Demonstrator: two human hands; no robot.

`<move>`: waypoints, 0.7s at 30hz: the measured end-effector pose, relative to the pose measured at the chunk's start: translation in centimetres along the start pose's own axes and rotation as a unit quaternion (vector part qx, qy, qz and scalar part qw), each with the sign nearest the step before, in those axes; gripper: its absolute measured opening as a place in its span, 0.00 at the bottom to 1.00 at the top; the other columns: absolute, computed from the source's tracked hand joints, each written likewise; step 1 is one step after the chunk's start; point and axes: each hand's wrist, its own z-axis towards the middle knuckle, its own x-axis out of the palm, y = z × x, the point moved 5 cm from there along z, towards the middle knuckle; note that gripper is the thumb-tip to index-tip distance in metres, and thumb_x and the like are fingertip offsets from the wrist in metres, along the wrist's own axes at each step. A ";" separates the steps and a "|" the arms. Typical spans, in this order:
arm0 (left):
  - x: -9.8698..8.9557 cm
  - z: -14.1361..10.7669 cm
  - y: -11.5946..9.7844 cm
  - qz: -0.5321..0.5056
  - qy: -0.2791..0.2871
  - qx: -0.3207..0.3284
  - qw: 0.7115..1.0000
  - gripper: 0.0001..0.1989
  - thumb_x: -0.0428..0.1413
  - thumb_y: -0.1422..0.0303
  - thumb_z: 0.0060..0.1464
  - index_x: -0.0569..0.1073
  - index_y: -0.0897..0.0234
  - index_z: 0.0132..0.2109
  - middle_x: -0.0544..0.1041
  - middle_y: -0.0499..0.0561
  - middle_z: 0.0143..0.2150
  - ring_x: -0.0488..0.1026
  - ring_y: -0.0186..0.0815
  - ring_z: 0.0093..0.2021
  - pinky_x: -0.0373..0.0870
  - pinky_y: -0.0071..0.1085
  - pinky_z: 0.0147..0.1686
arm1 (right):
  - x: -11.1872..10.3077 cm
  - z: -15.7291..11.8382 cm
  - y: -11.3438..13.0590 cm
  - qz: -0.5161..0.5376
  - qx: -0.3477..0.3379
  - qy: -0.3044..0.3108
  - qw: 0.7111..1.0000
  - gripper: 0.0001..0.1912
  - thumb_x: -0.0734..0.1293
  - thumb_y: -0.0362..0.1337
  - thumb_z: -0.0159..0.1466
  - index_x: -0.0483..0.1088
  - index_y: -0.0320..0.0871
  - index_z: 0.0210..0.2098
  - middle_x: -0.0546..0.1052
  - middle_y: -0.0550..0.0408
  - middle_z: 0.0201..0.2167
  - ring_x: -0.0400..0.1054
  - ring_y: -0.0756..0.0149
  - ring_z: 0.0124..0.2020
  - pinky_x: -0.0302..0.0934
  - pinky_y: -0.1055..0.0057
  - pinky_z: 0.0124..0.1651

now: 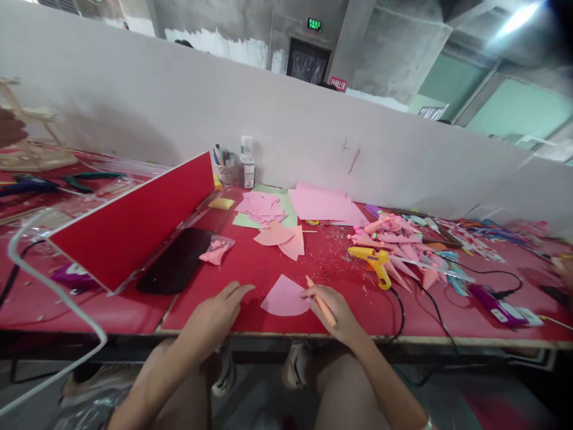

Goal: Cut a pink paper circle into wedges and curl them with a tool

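A pink fan-shaped piece of paper (pixel 285 297) lies flat on the red tabletop near the front edge. Just left of it is my left hand (pixel 225 304), fingers stretched out and holding nothing. On the other side, my right hand (pixel 338 313) grips an orange pen (pixel 325 309) that slants up and to the left. The fingertips of that hand reach the paper's right corner. Beyond the paper lie peach fan-shaped paper pieces (pixel 276 234) and a stack of pink cut paper (pixel 260 206).
A yellow glue gun (pixel 371 258) sits right, before a heap of pink paper cones (pixel 403 236). At left are a black phone (pixel 175 263), a small bag of pink clay-like material (pixel 217 249) and a red upright board (pixel 138 221). Another person's hand (pixel 11 128) shows far left.
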 end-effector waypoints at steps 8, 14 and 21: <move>1.5 0.9 -5.8 0.126 0.040 0.144 0.981 0.27 0.40 0.83 0.48 0.62 0.66 0.55 0.65 0.62 0.54 0.73 0.39 0.38 0.70 0.35 0.35 | 1.1 0.4 1.2 -0.035 0.001 -0.054 0.998 0.10 0.59 0.35 0.61 0.65 0.45 0.42 0.71 0.49 0.35 0.65 0.61 0.38 0.60 0.66 0.41; 2.7 1.0 -7.8 0.098 0.048 0.118 0.987 0.21 0.44 0.63 0.56 0.64 0.66 0.54 0.65 0.64 0.55 0.73 0.40 0.37 0.68 0.35 0.34 | 0.3 -0.1 0.1 0.114 0.066 -0.166 0.977 0.12 0.56 0.38 0.63 0.68 0.44 0.41 0.71 0.48 0.39 0.66 0.62 0.40 0.62 0.66 0.42; 2.7 2.0 -9.5 0.070 0.041 0.122 0.989 0.28 0.44 0.53 0.53 0.62 0.66 0.55 0.63 0.68 0.55 0.73 0.45 0.37 0.67 0.39 0.34 | 2.0 1.9 -2.0 0.283 0.176 -0.132 0.934 0.09 0.61 0.39 0.59 0.69 0.42 0.35 0.74 0.53 0.29 0.70 0.68 0.29 0.66 0.73 0.32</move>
